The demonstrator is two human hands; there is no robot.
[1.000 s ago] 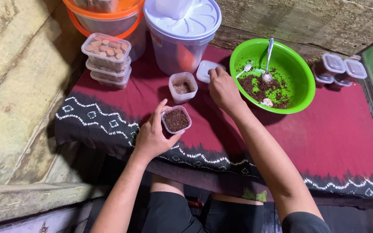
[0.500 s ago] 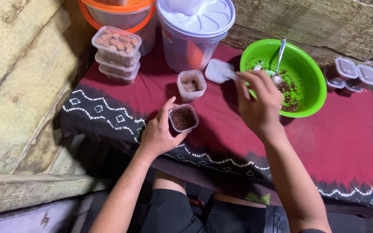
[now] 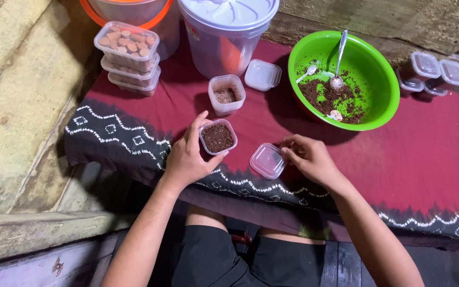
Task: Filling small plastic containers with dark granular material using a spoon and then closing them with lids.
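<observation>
My left hand point(image 3: 188, 154) grips a small clear plastic cup point(image 3: 218, 137) filled with dark brown crumbs, resting on the dark red patterned cloth point(image 3: 410, 159). My right hand point(image 3: 310, 158) holds a clear square lid point(image 3: 268, 160) by its right edge, just right of the cup and low over the cloth. A second small cup point(image 3: 227, 94), partly filled with brown crumbs, stands behind the first. Another lid point(image 3: 262, 75) lies beyond it.
A green bowl point(image 3: 381, 79) with brown crumbs and two spoons sits at the back right. Stacked clear boxes of round pieces point(image 3: 128, 56) stand back left beside a large lidded container point(image 3: 224, 32) and an orange tub. Small closed cups point(image 3: 434, 72) sit far right.
My right hand came back from near the green bowl toward me, bringing a clear lid down beside the filled cup. My left hand kept hold of the cup.
</observation>
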